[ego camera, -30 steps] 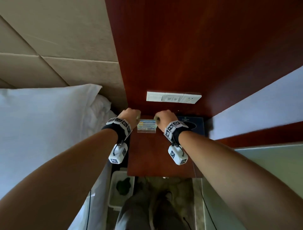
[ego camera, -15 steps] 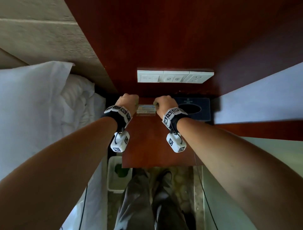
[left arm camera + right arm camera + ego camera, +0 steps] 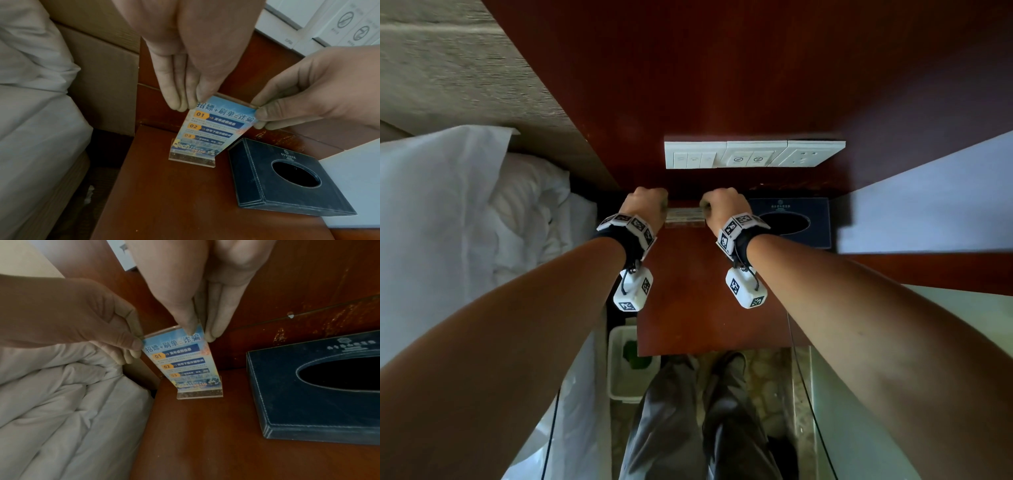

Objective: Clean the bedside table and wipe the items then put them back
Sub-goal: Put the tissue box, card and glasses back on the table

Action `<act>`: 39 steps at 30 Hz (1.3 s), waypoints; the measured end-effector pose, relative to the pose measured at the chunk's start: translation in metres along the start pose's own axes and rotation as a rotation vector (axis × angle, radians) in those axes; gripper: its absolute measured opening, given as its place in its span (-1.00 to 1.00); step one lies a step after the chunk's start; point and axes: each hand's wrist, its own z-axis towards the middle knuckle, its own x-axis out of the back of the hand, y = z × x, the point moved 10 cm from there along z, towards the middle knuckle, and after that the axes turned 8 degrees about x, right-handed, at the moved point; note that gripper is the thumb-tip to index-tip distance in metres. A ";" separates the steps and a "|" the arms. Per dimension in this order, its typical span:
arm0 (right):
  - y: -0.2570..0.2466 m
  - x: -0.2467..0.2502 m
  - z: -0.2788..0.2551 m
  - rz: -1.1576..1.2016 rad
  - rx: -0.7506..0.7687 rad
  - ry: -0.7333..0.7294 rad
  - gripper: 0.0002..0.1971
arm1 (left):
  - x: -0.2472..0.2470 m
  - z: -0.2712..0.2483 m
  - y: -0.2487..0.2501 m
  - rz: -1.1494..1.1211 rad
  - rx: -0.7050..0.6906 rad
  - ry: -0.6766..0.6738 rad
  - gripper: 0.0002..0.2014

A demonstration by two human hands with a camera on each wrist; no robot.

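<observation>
Flanking both hands [image 3: 205,68]: tissue box [image 3: 287,178] right, bedding [image 3: 61,394] left

tissue box [image 3: 320,395] cut off at right, small print on sign [image 3: 213,129] unreadable

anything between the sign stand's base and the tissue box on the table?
Nothing: only a bare strip of bedside table separates the acrylic sign stand from the tissue box. The left wrist view shows it best.
</observation>
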 end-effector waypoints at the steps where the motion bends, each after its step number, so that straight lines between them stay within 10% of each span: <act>1: 0.002 -0.002 0.000 0.003 -0.004 0.000 -0.71 | -0.001 0.001 0.000 0.001 -0.001 -0.002 -0.85; 21: -0.005 0.011 -0.023 -0.054 -0.025 -0.032 -0.60 | -0.002 -0.019 -0.008 0.135 0.040 -0.057 -0.58; 39: -0.125 0.159 -0.203 -0.162 0.165 0.012 -0.60 | 0.132 -0.243 0.016 0.154 -0.041 0.150 -0.49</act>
